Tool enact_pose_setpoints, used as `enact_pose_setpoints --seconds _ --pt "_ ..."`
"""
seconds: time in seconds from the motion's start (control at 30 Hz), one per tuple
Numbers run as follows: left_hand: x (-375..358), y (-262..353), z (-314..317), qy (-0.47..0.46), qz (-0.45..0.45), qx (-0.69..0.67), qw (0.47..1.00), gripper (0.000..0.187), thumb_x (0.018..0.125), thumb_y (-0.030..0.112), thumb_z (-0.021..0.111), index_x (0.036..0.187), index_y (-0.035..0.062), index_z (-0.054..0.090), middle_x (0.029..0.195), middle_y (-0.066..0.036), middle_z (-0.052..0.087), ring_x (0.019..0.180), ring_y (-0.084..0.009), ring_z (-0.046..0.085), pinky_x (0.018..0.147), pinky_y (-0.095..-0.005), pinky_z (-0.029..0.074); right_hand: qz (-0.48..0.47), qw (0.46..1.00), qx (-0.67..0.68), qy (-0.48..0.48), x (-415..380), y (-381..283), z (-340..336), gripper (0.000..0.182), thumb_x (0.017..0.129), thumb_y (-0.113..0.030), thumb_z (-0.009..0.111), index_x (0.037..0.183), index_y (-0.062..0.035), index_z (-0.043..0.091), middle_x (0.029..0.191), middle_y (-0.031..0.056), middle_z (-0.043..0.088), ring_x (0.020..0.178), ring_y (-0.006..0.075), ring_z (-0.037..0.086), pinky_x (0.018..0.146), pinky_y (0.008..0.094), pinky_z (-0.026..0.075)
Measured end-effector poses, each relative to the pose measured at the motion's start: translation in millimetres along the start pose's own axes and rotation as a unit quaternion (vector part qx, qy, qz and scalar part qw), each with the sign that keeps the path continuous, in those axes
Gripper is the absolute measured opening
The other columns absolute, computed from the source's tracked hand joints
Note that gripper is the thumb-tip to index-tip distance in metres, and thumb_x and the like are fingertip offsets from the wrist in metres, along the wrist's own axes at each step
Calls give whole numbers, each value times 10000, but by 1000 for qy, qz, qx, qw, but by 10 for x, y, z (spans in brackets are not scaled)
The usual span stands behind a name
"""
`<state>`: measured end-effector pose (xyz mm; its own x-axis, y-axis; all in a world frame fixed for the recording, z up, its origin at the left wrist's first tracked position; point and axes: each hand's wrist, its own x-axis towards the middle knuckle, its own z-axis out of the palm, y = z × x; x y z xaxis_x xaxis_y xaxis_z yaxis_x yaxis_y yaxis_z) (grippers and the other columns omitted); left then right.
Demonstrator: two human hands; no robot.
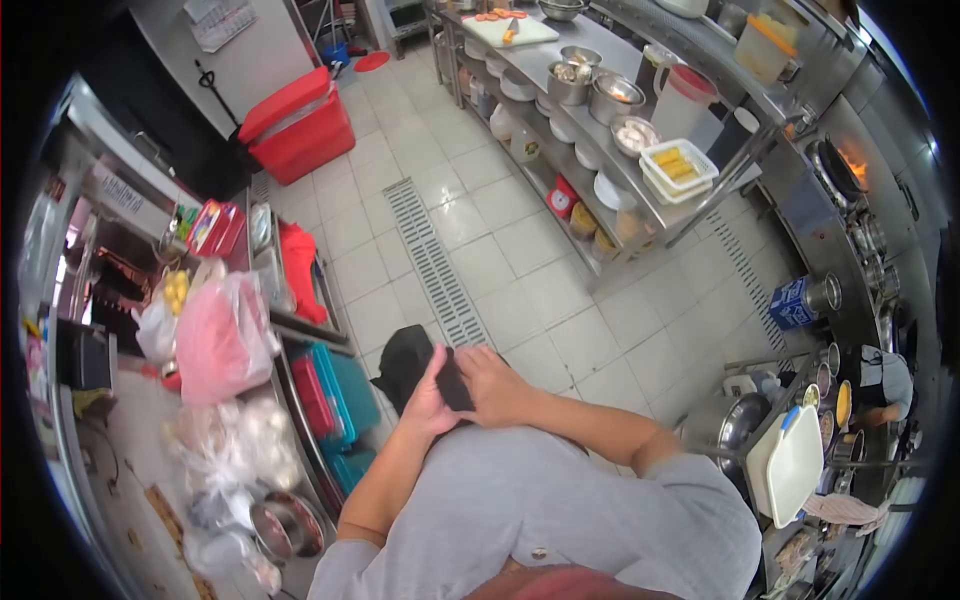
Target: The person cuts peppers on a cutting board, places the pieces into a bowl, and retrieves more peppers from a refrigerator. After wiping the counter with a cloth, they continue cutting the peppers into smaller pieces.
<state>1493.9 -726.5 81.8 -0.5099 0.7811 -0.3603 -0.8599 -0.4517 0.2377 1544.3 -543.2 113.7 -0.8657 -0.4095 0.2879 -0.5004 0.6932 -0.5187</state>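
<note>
A black item (400, 362), perhaps cloth or a pouch, is at my waist in front of the grey shirt. My left hand (430, 398) is wrapped against it, with the thumb pointing up. From the other side my right hand (487, 385) presses on its dark edge, fingers close together and partly bent. Both hands nearly touch at the bottom of the item. Its lower part is hidden by the hands, and its exact kind cannot be made out.
Ahead is a steel table (545, 55) with bowls and containers. A red cooler (297, 125) stands upper left; a shelf with a pink bag (225, 335) is at left. A floor drain (435, 262) runs ahead. At right are a flaming wok (838, 170) and another person (886, 378).
</note>
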Motion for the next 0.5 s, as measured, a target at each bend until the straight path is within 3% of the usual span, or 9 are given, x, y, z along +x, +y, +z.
enact_pose_setpoints --seconds 0.07,0.1,0.13,0.23,0.3,0.37,0.4,0.5 --pt "478 294 99 82 8 92 992 499 1057 545 544 1304 122 635 1280 -78 698 1223 -245 650 1067 -470 511 18 997 79 3 437 602 65 513 851 -449 772 1134 -36 663 1346 172 638 1185 399 620 957 450 518" --pt "626 503 125 68 -7 142 988 474 1086 448 546 1372 74 610 1330 -84 667 1262 -235 612 1079 -445 493 27 993 112 28 625 828 120 472 832 -429 791 1078 -45 669 1251 167 685 1095 387 660 890 445 539" --pt "796 738 138 74 -30 166 983 512 1083 463 547 1391 57 598 1339 -102 665 1236 -238 626 1059 -443 504 39 987 147 51 785 1048 193 433 813 -409 809 1023 -54 675 1157 163 731 1005 376 700 824 439 560" --pt "1404 1554 -176 105 -94 334 932 582 1078 506 535 1329 -11 633 1265 -135 702 1099 -257 678 978 -444 544 151 951 254 -85 1503 1716 285 334 783 -350 819 924 -73 697 867 153 748 777 389 711 681 453 556" --pt "1789 2079 -306 108 -91 499 855 613 1073 527 526 1239 -44 676 1155 -157 738 982 -270 705 915 -439 565 188 941 268 -85 1986 2054 251 257 780 -290 794 846 -63 692 791 187 721 741 420 699 676 461 557" --pt "2303 2752 -134 83 -17 673 735 635 1066 541 522 1143 -60 714 1021 -186 770 859 -281 718 851 -426 579 173 954 240 -55 2558 2600 239 249 774 -269 788 821 -47 685 803 202 718 733 421 696 673 460 558" --pt "2540 3070 -127 51 30 753 655 563 1043 501 572 1043 -38 738 880 -218 756 799 -293 726 794 -407 576 170 971 151 -69 2817 2804 173 229 742 -235 778 797 -36 679 790 196 712 776 415 697 708 478 558" --pt "3161 3975 66 3 44 808 587 466 1002 443 649 1086 -8 733 875 -228 744 807 -294 731 761 -394 567 83 994 -12 -75 3424 3409 -158 223 721 -225 771 741 -31 663 770 184 698 829 415 690 781 496 543"
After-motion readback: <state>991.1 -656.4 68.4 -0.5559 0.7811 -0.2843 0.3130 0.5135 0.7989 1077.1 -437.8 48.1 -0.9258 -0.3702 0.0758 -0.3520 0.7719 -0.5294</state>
